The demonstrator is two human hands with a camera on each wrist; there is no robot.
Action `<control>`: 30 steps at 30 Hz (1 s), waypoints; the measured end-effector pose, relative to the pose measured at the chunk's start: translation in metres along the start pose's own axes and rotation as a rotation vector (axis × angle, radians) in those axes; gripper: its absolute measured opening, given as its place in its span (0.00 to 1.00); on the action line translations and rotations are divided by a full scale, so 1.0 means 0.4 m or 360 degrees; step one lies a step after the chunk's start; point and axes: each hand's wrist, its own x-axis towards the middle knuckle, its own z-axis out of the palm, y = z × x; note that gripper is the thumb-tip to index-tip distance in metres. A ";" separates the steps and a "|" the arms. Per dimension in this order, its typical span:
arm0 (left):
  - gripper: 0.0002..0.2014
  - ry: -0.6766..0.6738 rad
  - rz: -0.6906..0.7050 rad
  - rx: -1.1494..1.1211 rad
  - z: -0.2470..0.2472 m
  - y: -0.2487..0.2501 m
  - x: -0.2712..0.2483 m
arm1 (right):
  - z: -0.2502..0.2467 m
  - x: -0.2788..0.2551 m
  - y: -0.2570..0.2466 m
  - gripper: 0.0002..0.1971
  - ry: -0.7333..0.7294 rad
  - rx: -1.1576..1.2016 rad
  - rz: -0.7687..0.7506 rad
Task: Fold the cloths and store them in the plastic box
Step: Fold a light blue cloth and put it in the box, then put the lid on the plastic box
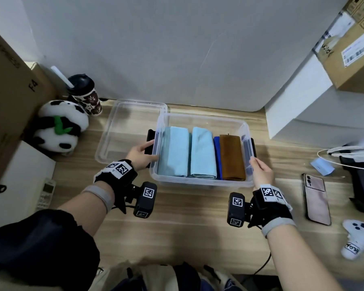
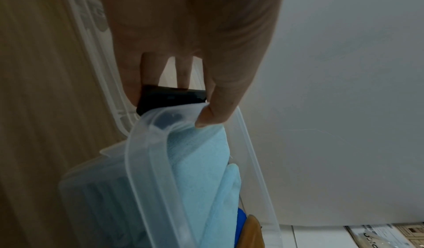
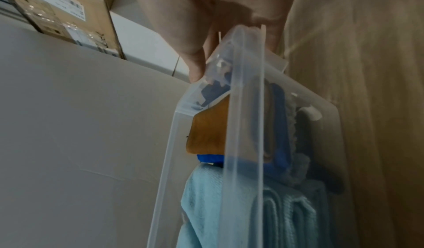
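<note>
while the plastic box [image 1: 202,181] is gripped at each end by the left hand [image 1: 140,156] and right hand [image 1: 262,172], its thin rim could be flexed. if one grip is loosened, the folded cloths [image 1: 202,152] could be tipped out.

Head: high, looking down on wooden tabletop [image 1: 187,227].
Wrists: close, along each hand.
Shared: clear plastic box [image 1: 202,181] [image 2: 146,161] [image 3: 245,106].
</note>
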 end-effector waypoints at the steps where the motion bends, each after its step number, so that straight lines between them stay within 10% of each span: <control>1: 0.32 0.0011 -0.0002 -0.0005 -0.002 -0.009 -0.004 | -0.005 -0.008 0.008 0.19 0.0004 0.0014 0.0043; 12: 0.29 -0.0018 -0.0053 -0.0347 -0.018 -0.070 -0.032 | -0.015 -0.068 0.047 0.18 0.0109 0.0129 0.0075; 18: 0.13 0.0273 -0.0526 -0.0812 -0.059 -0.166 0.000 | -0.011 -0.058 0.031 0.17 0.0179 0.0155 0.0094; 30: 0.15 0.0204 -0.0751 -0.0266 -0.116 -0.200 0.126 | -0.008 -0.040 0.054 0.18 0.0382 0.0088 0.0110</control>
